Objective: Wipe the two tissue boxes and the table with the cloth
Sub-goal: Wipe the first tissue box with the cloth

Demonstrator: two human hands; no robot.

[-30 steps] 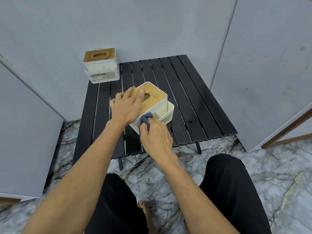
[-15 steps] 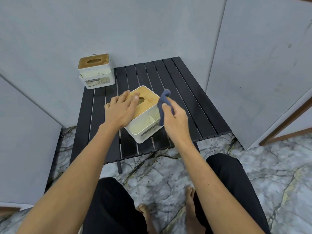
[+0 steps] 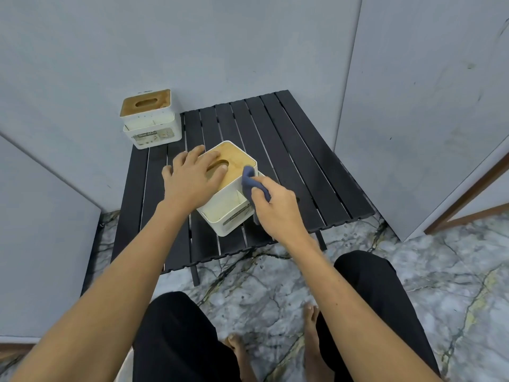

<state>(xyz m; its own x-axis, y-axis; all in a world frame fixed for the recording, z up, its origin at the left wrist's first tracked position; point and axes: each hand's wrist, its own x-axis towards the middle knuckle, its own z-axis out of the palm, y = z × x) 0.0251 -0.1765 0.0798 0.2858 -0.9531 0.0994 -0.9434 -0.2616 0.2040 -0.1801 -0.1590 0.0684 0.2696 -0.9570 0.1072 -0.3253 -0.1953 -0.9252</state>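
A white tissue box (image 3: 230,213) with a wooden slotted lid stands near the front of the black slatted table (image 3: 297,161). My left hand (image 3: 190,177) lies flat on its lid, fingers spread, pressing it down. My right hand (image 3: 275,208) grips a dark blue cloth (image 3: 249,181) bunched against the box's right upper edge, beside the lid. A second white tissue box (image 3: 151,119) with the same wooden lid sits at the table's far left corner, against the wall.
Grey wall panels close in behind and on both sides of the low table. A wooden frame edge (image 3: 468,194) runs at the right. Marble floor lies in front, with my black-trousered knees and bare feet (image 3: 311,321) below the table's front edge.
My right hand carried the cloth from the box's near side up and around to its right upper edge. The box was turned a little under my left hand, which stayed on the lid.
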